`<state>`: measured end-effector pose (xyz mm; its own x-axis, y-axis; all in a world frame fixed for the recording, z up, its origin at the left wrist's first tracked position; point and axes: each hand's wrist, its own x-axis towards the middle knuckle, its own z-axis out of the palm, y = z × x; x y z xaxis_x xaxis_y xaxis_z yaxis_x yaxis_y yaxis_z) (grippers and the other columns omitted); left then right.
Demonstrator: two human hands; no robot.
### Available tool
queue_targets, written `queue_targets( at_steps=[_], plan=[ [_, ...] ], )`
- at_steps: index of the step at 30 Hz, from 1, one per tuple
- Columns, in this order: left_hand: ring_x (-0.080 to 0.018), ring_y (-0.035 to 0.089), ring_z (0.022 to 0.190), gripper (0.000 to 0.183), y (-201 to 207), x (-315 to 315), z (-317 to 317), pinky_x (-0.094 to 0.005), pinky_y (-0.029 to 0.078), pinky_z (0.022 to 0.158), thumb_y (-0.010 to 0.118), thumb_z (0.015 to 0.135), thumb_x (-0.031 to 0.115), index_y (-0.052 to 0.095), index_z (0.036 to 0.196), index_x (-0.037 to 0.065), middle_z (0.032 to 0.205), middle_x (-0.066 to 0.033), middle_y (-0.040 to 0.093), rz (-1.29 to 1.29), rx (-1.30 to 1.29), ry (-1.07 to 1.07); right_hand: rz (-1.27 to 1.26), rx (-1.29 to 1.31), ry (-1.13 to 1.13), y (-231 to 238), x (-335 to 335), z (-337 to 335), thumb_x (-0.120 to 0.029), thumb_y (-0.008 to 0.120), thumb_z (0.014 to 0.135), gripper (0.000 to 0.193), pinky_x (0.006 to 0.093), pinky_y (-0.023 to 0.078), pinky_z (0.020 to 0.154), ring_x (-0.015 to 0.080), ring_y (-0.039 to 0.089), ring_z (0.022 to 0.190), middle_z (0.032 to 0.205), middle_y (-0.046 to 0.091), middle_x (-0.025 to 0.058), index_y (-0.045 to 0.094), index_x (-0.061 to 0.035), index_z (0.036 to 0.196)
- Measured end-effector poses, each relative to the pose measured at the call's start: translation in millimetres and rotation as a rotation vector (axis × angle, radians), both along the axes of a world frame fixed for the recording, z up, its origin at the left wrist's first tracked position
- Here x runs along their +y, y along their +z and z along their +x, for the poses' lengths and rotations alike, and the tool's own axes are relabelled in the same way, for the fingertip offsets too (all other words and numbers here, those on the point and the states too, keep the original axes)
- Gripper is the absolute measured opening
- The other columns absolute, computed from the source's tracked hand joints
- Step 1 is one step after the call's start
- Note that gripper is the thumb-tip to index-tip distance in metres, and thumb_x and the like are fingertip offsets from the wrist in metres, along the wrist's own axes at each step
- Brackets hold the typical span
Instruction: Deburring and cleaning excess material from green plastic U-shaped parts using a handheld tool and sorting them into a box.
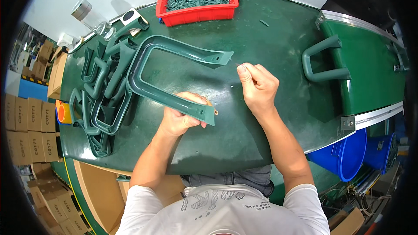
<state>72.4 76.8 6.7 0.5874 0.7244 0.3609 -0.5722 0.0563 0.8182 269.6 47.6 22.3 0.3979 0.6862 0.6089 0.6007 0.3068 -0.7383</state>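
Note:
My left hand point(174, 119) is closed round the lower arm of a green U-shaped plastic handle point(159, 94), its hollow side turned up. A small yellowish piece with a hole point(216, 111) pokes out beside that hand; most of it is hidden. Off the tip of the handle's upper arm, my right hand point(259, 85) is closed in a pinch. Something thin may run from its fingertips toward that tip, too fine to make out. Left of the held handle, more green handles point(115, 77) lie heaped on the dark green table point(217, 148).
A red bin point(198, 16) of small green strips stands at the back, with one loose strip point(264, 23) to its right. Another handle point(307, 63) leans onto a green conveyor point(374, 69). Blue buckets point(342, 156), a clear bottle point(93, 21) and cardboard boxes point(32, 130) surround the table.

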Motion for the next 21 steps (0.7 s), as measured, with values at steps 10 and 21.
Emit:
queue_targets(
  at_steps=[10,21],
  plan=[
    [-0.0203,0.06,0.059,0.04,1.0,5.9,-0.5,-0.0408,0.053,0.065,0.078,0.072,0.025,0.059,0.097,-0.001,0.069,-0.0131,0.061,0.106,-0.009,-0.142,-0.187,0.054,-0.233,0.8,9.7,27.6,-0.025,0.064,0.086,0.027,0.0324,0.038,0.053,0.0176,0.046,0.055,0.056,0.047,0.0065,0.065,0.0004,0.076],
    [-0.021,0.057,0.05,0.047,-1.9,9.8,-4.3,-0.0281,0.044,0.044,0.081,0.068,0.033,0.06,0.095,0.001,0.065,-0.0169,0.061,0.075,-0.006,-0.074,-0.476,0.938,0.658,20.7,-6.2,34.3,-0.032,0.056,0.092,0.039,0.0211,0.036,0.036,0.0088,0.046,0.036,0.051,0.056,0.0062,0.06,-0.0001,0.07]
  ],
)
